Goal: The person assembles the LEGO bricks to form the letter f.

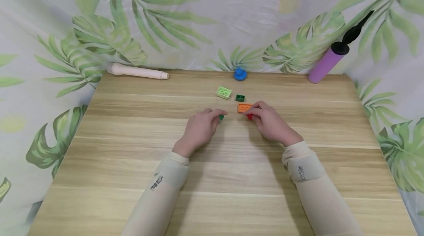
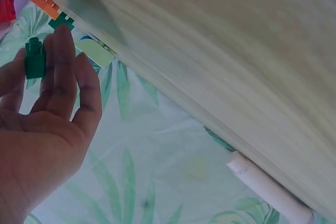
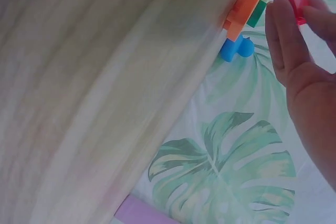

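Note:
Between thumb and fingers, my left hand (image 1: 201,127) pinches a small green toy brick (image 2: 35,59), its studs pointing up in the left wrist view. My right hand (image 1: 269,122) pinches a small red toy brick (image 3: 297,4), partly covered by the fingers. The two hands face each other with a short gap between them. Just behind the right fingertips lies an orange brick (image 1: 244,108), its right end hidden by the hand. Beyond it is a dark green brick (image 1: 240,98), and a light green brick (image 1: 223,92) lies further left with its hollow side up.
A blue rounded toy (image 1: 240,74) sits at the wooden table's back edge. A pale pink stick-like object (image 1: 139,71) lies at the back left. A purple cylinder with a black top (image 1: 326,64) leans at the back right, against the leaf-patterned cloth (image 1: 198,26).

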